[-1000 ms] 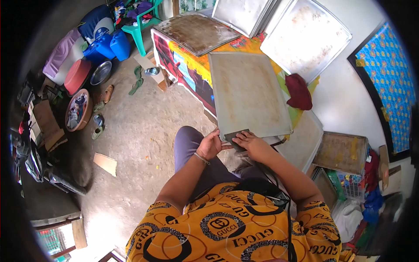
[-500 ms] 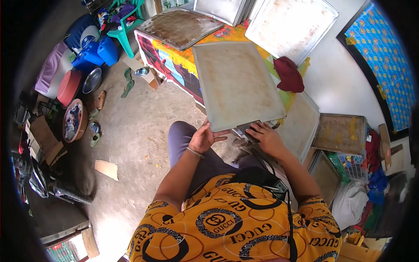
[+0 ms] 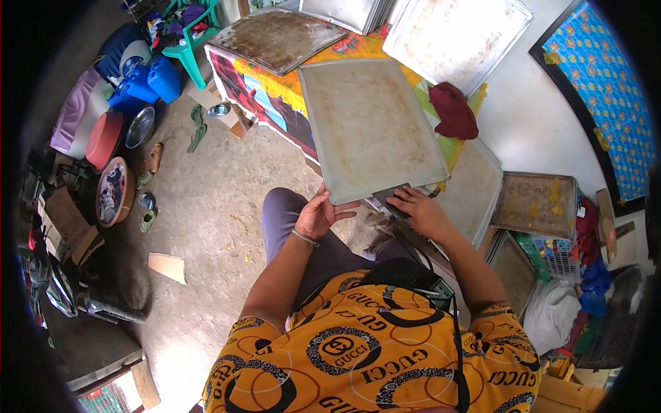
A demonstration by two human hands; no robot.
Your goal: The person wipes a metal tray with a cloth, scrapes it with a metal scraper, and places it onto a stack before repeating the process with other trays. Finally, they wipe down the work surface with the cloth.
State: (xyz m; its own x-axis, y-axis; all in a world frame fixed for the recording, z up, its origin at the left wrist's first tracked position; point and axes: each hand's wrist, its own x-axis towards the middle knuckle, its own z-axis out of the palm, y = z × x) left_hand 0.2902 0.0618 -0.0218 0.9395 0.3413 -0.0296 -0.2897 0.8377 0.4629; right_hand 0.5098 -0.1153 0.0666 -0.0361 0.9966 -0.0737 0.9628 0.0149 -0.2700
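A large flat metal tray (image 3: 375,131) with brownish stains slopes up from my lap toward the table. My left hand (image 3: 323,215) is at its near left corner, with the thumb by the edge and the fingers stretched beneath. Under the tray's near edge, toward the right, my right hand (image 3: 421,212) has its fingers over a dark flat piece (image 3: 391,199). What kind of thing that piece is cannot be made out, and part of it is hidden by the hand. A dark red cloth (image 3: 454,111) lies just beyond the tray's right side.
On the table's colourful cover (image 3: 275,86) rests a rust-stained tray (image 3: 275,38). Another tray (image 3: 458,38) leans on the wall. More trays (image 3: 536,203) stand at the right beside a white basket (image 3: 561,258). Sandals (image 3: 197,131) and a basin (image 3: 117,193) are on the floor at left.
The whole view has shifted slightly. My right fingers have moved a little on the dark piece; my left hand keeps its place at the tray's corner.
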